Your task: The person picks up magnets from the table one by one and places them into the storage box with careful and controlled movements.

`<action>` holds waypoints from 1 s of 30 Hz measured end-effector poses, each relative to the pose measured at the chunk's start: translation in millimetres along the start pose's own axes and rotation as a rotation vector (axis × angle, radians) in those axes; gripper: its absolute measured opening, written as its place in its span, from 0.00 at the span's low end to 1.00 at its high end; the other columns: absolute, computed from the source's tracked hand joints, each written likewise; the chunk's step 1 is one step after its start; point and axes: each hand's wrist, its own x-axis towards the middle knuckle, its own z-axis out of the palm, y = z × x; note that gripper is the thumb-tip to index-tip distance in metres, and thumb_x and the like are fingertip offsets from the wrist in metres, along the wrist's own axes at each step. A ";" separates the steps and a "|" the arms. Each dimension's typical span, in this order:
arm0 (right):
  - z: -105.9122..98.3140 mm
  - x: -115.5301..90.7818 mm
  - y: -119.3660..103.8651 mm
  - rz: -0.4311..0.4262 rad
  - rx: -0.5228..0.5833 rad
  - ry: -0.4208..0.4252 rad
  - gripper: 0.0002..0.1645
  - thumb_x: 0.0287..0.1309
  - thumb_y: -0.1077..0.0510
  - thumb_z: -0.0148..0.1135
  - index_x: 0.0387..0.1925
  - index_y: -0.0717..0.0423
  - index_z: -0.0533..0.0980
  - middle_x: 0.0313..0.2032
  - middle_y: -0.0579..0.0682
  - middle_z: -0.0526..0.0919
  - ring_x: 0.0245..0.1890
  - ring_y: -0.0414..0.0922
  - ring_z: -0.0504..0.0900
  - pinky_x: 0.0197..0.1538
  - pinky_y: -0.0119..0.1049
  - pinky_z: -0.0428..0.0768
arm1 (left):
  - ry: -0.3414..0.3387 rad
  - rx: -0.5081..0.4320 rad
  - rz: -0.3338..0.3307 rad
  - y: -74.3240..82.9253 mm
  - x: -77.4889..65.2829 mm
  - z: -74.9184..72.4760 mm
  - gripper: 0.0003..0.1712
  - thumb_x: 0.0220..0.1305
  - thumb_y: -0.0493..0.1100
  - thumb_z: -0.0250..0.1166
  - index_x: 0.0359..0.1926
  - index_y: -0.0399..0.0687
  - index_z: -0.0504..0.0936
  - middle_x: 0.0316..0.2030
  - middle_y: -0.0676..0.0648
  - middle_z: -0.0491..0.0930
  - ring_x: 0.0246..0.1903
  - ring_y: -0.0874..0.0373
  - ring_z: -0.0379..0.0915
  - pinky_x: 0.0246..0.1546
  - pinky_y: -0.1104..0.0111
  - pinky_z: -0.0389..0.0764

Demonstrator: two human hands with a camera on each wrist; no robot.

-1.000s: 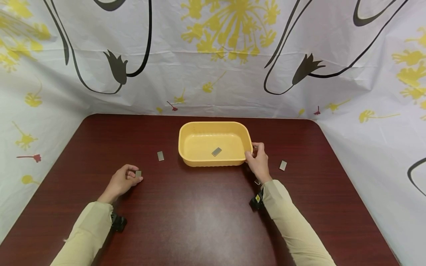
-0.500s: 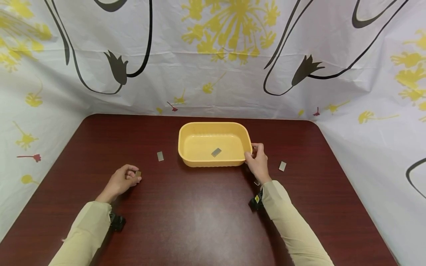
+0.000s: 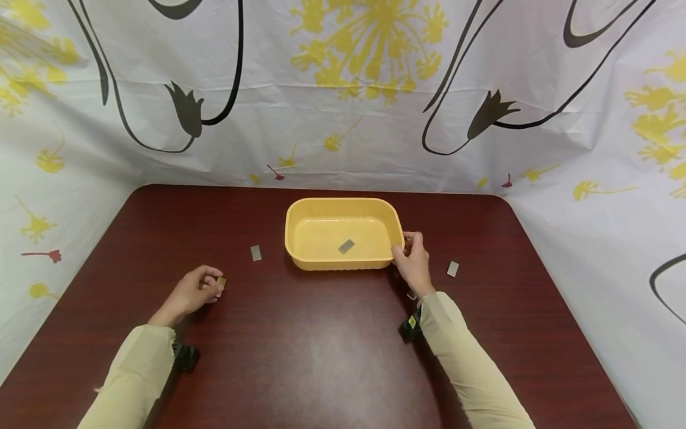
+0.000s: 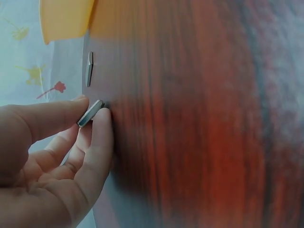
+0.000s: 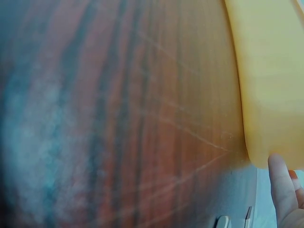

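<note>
My left hand (image 3: 189, 294) pinches a small flat rectangular metal piece (image 4: 90, 114) between thumb and fingertips, close over the table at left. Beyond it lies a like piece (image 3: 256, 253), flat on the wood. At the back middle stands a yellow plastic basin (image 3: 343, 264) with one grey metal piece (image 3: 346, 246) on its floor. My right hand (image 3: 414, 262) grips the basin's right end, thumb on the near corner and fingers behind the rim. In the right wrist view the thumb (image 5: 281, 183) presses the yellow wall; the other fingers are mostly hidden.
Another metal piece (image 3: 452, 269) lies right of my right hand. One more (image 3: 411, 295) is partly hidden by the right wrist. The dark red-brown table (image 3: 321, 357) meets a white patterned cloth (image 3: 343, 137) behind and at both sides.
The piece in my left hand has tilted, its visible face turning from grey to brownish. The left hand has shifted very slightly left. My right hand keeps its grip on the basin.
</note>
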 end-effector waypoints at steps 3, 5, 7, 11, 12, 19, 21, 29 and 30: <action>-0.1 0.2 -0.6 0.000 -0.006 0.007 0.23 0.54 0.60 0.50 0.53 0.57 0.61 0.39 0.57 0.73 0.31 0.47 0.76 0.32 0.32 0.78 | -0.012 0.017 0.016 1.6 1.1 0.2 0.16 0.59 0.28 0.54 0.48 0.26 0.66 0.29 0.42 0.69 0.28 0.55 0.73 0.30 0.66 0.79; -0.2 0.6 -1.0 -0.002 -0.011 0.012 0.23 0.54 0.60 0.50 0.53 0.57 0.61 0.39 0.57 0.73 0.31 0.47 0.76 0.32 0.32 0.78 | -0.017 0.034 0.029 3.7 2.3 0.4 0.15 0.59 0.28 0.54 0.47 0.26 0.66 0.28 0.42 0.69 0.28 0.54 0.73 0.29 0.65 0.78; -0.5 0.7 -1.2 -0.001 -0.013 0.014 0.23 0.54 0.60 0.50 0.53 0.57 0.61 0.38 0.57 0.73 0.31 0.47 0.76 0.32 0.32 0.78 | -0.018 0.053 0.040 6.2 3.8 0.9 0.14 0.59 0.29 0.54 0.46 0.27 0.67 0.28 0.42 0.69 0.27 0.54 0.73 0.29 0.65 0.78; -0.7 1.0 0.3 0.003 -0.020 0.010 0.22 0.54 0.59 0.50 0.52 0.56 0.61 0.39 0.57 0.73 0.30 0.47 0.76 0.31 0.31 0.78 | -0.003 0.084 0.064 10.8 7.1 2.0 0.13 0.58 0.30 0.56 0.45 0.29 0.68 0.28 0.42 0.69 0.28 0.53 0.72 0.28 0.64 0.78; -0.6 1.1 0.7 0.002 -0.021 0.009 0.22 0.54 0.59 0.50 0.52 0.56 0.61 0.39 0.57 0.73 0.30 0.47 0.76 0.31 0.31 0.78 | 0.002 0.089 0.071 11.6 7.9 2.4 0.13 0.58 0.30 0.56 0.45 0.29 0.68 0.29 0.42 0.69 0.28 0.53 0.72 0.28 0.64 0.78; -0.1 1.4 1.2 -0.005 -0.021 0.015 0.22 0.53 0.59 0.50 0.52 0.56 0.62 0.38 0.58 0.73 0.30 0.47 0.76 0.30 0.31 0.78 | 0.037 0.112 0.134 17.7 11.8 7.7 0.13 0.57 0.30 0.57 0.44 0.29 0.70 0.29 0.42 0.70 0.27 0.55 0.71 0.25 0.67 0.77; -0.3 1.2 0.9 -0.006 -0.024 0.016 0.22 0.53 0.59 0.50 0.52 0.56 0.62 0.39 0.58 0.73 0.29 0.46 0.76 0.30 0.30 0.77 | 0.041 0.115 0.135 19.9 12.1 8.9 0.13 0.57 0.30 0.57 0.44 0.29 0.69 0.29 0.43 0.71 0.27 0.55 0.71 0.25 0.67 0.77; 0.7 0.7 -0.4 -0.013 -0.015 0.022 0.22 0.53 0.60 0.50 0.51 0.57 0.62 0.39 0.59 0.74 0.29 0.46 0.77 0.30 0.30 0.77 | 0.084 0.092 0.131 29.2 13.7 11.8 0.14 0.58 0.33 0.58 0.45 0.31 0.70 0.31 0.41 0.72 0.28 0.54 0.72 0.25 0.67 0.75; 0.9 1.0 -0.4 -0.014 -0.015 0.022 0.22 0.53 0.60 0.50 0.51 0.57 0.62 0.39 0.59 0.74 0.29 0.46 0.77 0.30 0.30 0.77 | 0.092 0.090 0.131 30.0 14.2 12.2 0.14 0.58 0.33 0.58 0.45 0.31 0.70 0.31 0.41 0.73 0.28 0.54 0.72 0.25 0.68 0.75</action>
